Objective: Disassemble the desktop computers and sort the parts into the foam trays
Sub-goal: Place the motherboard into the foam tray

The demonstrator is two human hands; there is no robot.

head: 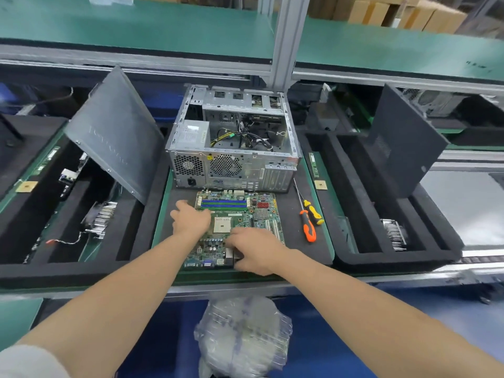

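While the motherboard [245, 214] lies beneath both hands, the left hand [191, 219] rests loose-fingered on its left edge and the right hand [255, 253] grips its near edge; computer case [231, 143] just beyond.

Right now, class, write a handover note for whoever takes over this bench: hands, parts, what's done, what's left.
Left hand rests on the motherboard's left edge; grip unclear.
Right hand grips its near edge.
The board lies on the mat before the case; two screwdrivers right of it.
Done: board out, heat sinks in both foam trays.
Left: tray the board; power supply and cables sit inside the case.
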